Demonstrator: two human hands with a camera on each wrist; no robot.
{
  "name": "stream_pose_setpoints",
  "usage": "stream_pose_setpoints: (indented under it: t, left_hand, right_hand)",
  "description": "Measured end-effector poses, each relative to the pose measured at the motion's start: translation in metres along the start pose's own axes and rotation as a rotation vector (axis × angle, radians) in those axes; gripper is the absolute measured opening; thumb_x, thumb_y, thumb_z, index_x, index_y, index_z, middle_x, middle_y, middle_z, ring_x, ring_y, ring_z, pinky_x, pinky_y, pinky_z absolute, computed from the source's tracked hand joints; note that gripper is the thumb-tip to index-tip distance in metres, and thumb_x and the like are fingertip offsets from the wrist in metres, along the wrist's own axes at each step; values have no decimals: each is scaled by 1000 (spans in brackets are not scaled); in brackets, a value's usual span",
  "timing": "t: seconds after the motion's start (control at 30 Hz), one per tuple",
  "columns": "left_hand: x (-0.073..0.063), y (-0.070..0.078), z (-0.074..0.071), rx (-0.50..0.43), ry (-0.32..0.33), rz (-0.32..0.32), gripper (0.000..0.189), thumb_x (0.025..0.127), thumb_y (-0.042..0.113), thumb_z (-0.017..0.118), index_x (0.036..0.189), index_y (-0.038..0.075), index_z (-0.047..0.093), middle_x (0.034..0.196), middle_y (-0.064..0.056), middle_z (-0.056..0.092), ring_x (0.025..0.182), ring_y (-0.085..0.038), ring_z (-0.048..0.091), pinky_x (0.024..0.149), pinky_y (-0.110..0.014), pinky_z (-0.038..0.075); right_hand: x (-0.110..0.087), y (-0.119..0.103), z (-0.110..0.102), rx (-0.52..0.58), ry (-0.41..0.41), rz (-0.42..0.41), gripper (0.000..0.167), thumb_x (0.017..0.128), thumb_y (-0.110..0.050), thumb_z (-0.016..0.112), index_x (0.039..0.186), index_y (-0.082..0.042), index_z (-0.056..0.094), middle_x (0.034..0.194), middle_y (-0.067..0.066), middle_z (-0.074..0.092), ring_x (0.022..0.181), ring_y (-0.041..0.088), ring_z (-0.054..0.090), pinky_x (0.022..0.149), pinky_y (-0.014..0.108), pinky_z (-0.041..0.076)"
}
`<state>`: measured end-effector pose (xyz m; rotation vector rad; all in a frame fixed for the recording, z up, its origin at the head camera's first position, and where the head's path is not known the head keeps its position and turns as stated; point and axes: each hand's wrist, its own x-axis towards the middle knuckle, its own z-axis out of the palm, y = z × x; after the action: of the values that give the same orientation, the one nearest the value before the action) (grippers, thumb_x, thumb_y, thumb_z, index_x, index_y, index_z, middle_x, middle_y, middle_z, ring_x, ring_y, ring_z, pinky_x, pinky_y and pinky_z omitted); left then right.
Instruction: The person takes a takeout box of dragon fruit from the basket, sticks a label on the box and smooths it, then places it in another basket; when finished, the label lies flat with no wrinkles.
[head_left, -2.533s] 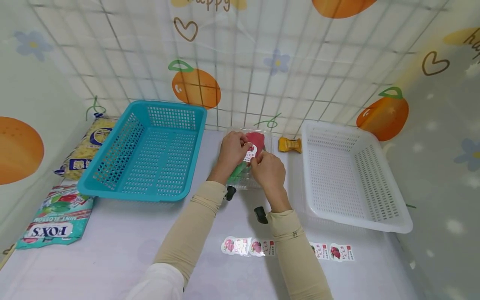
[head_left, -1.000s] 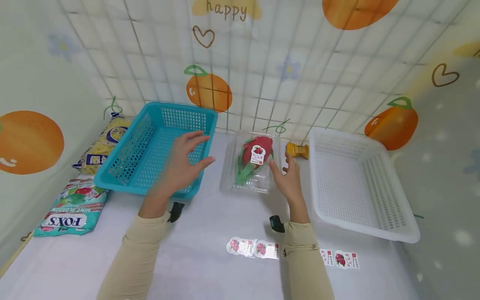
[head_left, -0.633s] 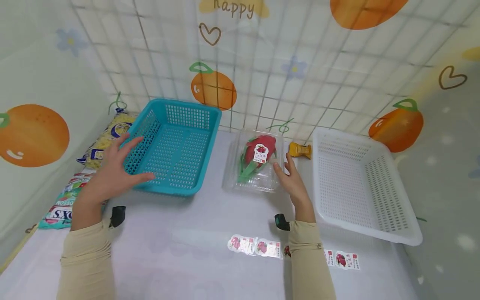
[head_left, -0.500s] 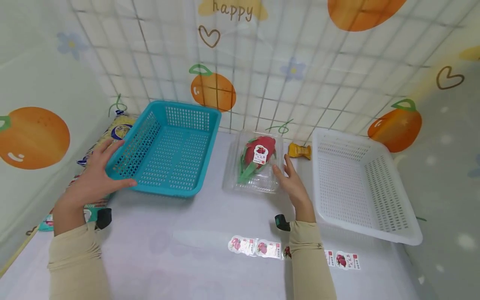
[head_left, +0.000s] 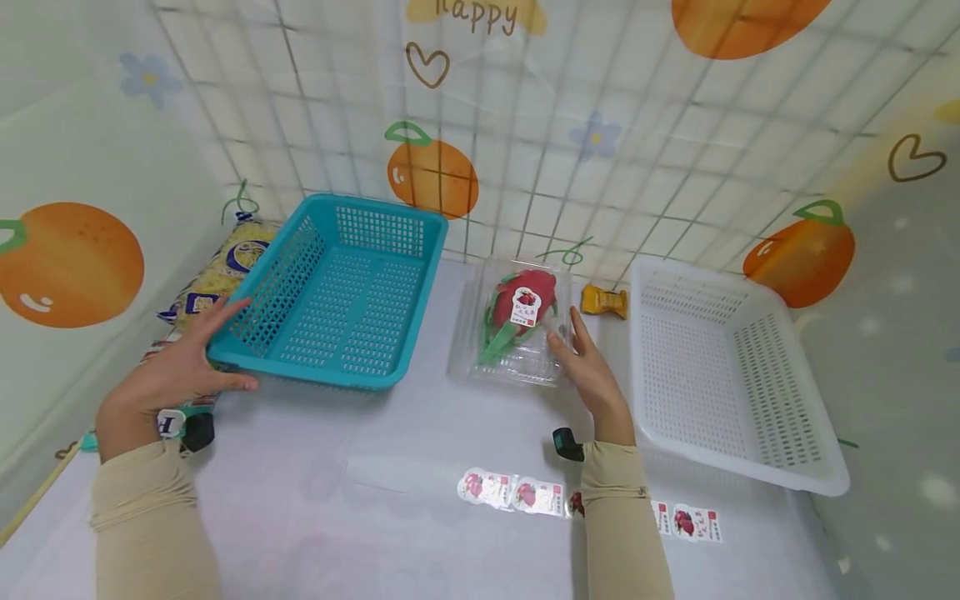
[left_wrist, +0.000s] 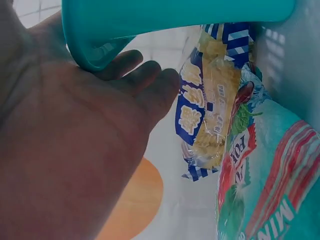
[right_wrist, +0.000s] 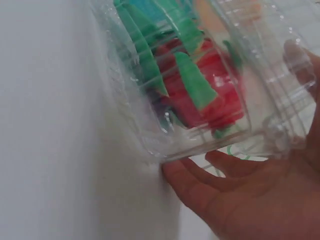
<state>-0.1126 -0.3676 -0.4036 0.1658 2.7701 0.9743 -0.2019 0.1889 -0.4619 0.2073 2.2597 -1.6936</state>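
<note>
Clear plastic box (head_left: 525, 368) stands on the table (head_left: 360, 533) near the back cloth (head_left: 487, 92), between the turquoise basket (head_left: 315, 372) and the white basket (head_left: 686, 383). It contains a red dragon fruit (head_left: 507, 308) with green leaf-like parts; a white label (head_left: 526, 307) bearing a fruit picture is seen over the fruit.

Right hand (head_left: 588, 367): at the near right corner of the box, thumb over the corner and fingers extended along the right side, spread apart. The amount of pressure applied cannot be determined.

Left hand (head_left: 172, 367): at the near left corner of the turquoise basket, thumb along the front wall and fingers along the left side, likewise spread. The left wrist view shows the basket corner between thumb and fingers.

Beside that basket, on its left, are a yellow and blue bag (left_wrist: 212, 100) and a turquoise bag (left_wrist: 270, 175) with red stripes, the latter largely hidden behind the left hand in the head view. A small orange packet (head_left: 604, 302) lies between the box and the white basket. In front, a strip of fruit stickers (head_left: 540, 496) lies on the table, partly covered by the right sleeve (head_left: 622, 525)
</note>
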Motion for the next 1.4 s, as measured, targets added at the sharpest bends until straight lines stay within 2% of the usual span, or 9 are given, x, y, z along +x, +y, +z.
stream_pose_setpoints:
  t: [0.13,0.23,0.4,0.63,0.7,0.97,1.17,1.3,1.4]
  left_hand:
    - [1,-3,2,62,-11,-43,113,86,42,82,166,32,3,170,-23,-13,138,-62,30,80,-58,53]
    - [1,-5,3,104,-6,-59,109,86,47,80,166,30,8,170,-25,-6,130,-59,39,75,-48,52]
    - [3,-6,3,104,7,-46,105,87,48,79,166,27,11,169,-27,-1,139,-60,24,87,-61,48]
    - [4,-8,4,95,6,-56,105,88,50,77,166,26,12,168,-29,2,129,-55,35,67,-34,49]
    - [3,-9,4,99,10,-51,104,87,50,78,166,26,13,168,-30,4,130,-55,35,70,-34,48]
    - [3,-8,4,121,13,-54,105,88,50,77,166,27,12,168,-32,2,137,-63,27,88,-64,46]
    - [3,-8,2,120,9,-64,105,88,51,77,166,27,10,167,-33,-2,138,-66,26,89,-68,45]
    - [5,-7,1,145,7,-83,107,87,54,76,166,29,9,167,-33,-2,132,-64,35,78,-55,51]
    - [6,-7,1,154,3,-89,107,87,55,75,166,29,8,167,-33,-1,129,-62,38,73,-43,49]
  right_hand:
    - [2,4,3,69,-12,-19,81,102,-43,58,163,-44,5,174,1,5,161,25,0,128,53,11]
    - [3,6,7,144,0,-36,80,103,-36,58,164,-41,7,174,-4,4,161,20,-2,130,47,7]
    - [4,4,14,241,65,-67,76,103,-27,58,164,-38,15,173,-10,7,161,15,-2,130,42,8]
    - [3,-2,17,260,112,-91,72,104,-19,55,165,-29,18,173,-10,11,161,13,1,130,38,8]
    - [3,-4,16,254,120,-82,71,104,-19,53,165,-29,18,173,-9,11,161,13,2,130,38,8]
    - [1,-5,13,332,114,-34,70,103,-23,51,164,-33,19,172,-13,11,159,15,6,128,44,18]
    - [4,-1,13,455,113,-30,70,101,-19,51,163,-37,23,171,-17,13,153,18,17,116,38,30]
    - [5,0,13,517,133,-16,67,102,-18,50,162,-37,27,171,-14,18,143,22,29,101,33,47]
    - [5,-1,13,520,158,3,65,102,-19,50,161,-36,30,170,-12,21,140,22,34,101,35,51]
